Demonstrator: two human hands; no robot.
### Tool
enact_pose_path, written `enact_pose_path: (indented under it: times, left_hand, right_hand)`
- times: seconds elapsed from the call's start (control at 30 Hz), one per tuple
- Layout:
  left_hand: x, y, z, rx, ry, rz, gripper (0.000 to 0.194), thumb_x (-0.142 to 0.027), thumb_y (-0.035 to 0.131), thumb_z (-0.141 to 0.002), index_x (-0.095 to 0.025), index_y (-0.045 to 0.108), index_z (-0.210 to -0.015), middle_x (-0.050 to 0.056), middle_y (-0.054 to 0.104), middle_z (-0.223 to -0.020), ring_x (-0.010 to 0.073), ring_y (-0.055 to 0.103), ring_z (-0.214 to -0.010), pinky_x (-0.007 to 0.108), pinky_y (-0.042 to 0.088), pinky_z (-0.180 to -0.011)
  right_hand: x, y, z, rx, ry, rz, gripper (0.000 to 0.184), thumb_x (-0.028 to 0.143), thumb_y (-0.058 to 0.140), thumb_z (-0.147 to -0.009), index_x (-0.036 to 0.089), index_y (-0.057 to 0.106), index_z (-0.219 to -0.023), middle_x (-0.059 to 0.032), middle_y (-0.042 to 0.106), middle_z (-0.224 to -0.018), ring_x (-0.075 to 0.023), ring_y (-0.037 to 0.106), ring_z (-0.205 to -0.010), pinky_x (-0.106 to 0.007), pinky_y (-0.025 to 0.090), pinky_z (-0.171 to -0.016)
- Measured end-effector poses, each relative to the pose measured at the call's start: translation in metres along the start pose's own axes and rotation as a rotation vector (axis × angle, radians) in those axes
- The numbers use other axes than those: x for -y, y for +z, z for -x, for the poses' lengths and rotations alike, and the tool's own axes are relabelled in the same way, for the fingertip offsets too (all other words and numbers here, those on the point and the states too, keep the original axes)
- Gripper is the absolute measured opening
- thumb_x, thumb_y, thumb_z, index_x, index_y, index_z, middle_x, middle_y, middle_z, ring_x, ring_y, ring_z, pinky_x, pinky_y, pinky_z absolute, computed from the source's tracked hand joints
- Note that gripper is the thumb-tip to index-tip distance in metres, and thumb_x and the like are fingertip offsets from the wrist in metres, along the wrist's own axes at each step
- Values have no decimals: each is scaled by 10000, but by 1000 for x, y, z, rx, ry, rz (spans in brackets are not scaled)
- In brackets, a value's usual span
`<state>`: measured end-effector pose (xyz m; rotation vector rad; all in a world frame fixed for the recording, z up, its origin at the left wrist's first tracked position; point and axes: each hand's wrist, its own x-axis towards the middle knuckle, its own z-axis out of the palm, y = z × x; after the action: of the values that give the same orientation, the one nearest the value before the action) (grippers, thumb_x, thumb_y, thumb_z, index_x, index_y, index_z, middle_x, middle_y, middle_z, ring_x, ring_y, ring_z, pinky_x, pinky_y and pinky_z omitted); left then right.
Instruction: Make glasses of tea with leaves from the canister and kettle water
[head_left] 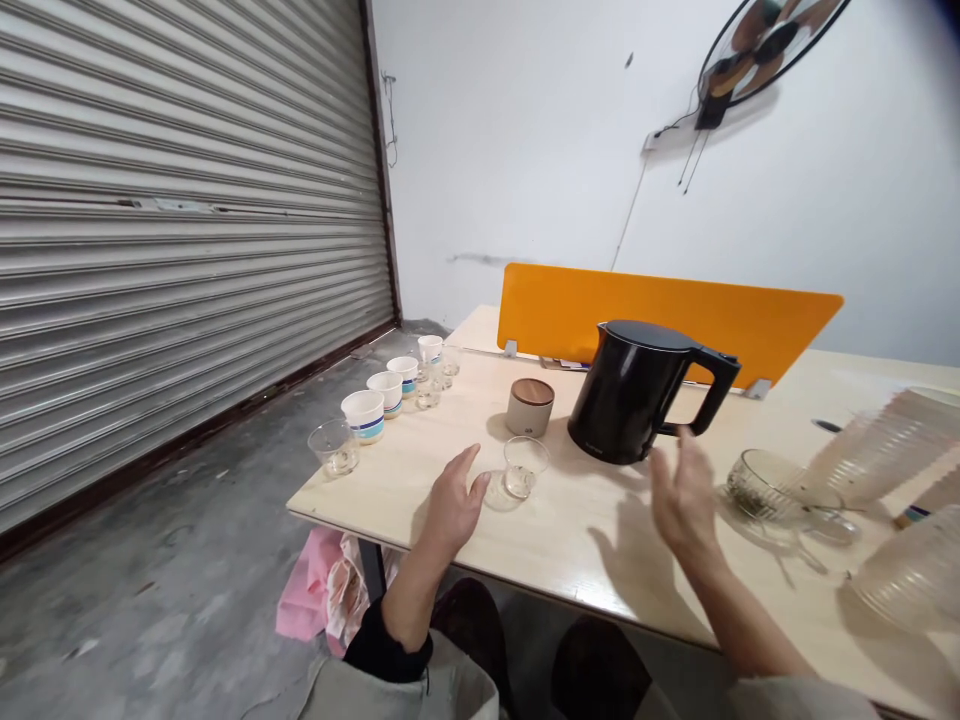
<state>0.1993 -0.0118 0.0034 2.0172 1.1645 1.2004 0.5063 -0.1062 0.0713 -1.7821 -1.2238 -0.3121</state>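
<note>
Left hand point(454, 502), empty, fingers point(466, 460) spread, just beside a clear glass cup point(523, 475) at 2 o'clock; right hand point(681, 497), empty, fingers point(679, 450) likewise spread, near a black electric kettle point(634, 395) at 11 o'clock, both above a pale wooden table point(390, 500).

4 paper cups point(386, 392) near a roller shutter point(180, 230).
</note>
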Motion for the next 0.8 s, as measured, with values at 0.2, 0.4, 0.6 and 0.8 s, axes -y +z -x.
enact_pose_path:
  times: [0.2,0.4,0.6,0.8]
  left_hand:
    - [-5,-5,-3,198,51,-499,570,-303,370,-1010,-104,367,-1543,145,326,-1645,293,211,-1555,493,239,-1263]
    - [-12,-2,-4,407,83,-588,610,-233,300,-998,-214,240,-1604,56,205,-1691,265,123,-1576,617,115,-1255]
    - [-15,-8,-3,495,143,-539,556,-293,314,-1015,-301,312,-1571,17,305,-1662,249,146,-1573,681,50,-1229]
    - [-17,-13,1,530,171,-501,519,-315,349,-1015,-341,376,-1533,9,370,-1634,250,202,-1561,697,74,-1220]
  right_hand:
    - [39,47,68,614,-132,284,709,502,353,-999,55,343,-1550,-228,323,-1625,-340,248,-1527,-546,228,-1222]
    - [62,60,64,775,-173,309,779,581,366,-991,110,277,-1605,-164,239,-1671,-300,164,-1558,-544,129,-1245]
    - [60,57,65,767,-243,244,645,555,420,-987,227,438,-1541,-111,322,-1651,-321,212,-1544,-578,146,-1228]
    - [52,56,68,690,-276,160,551,558,455,-975,228,599,-1392,-132,457,-1572,-343,336,-1487,-568,230,-1196]
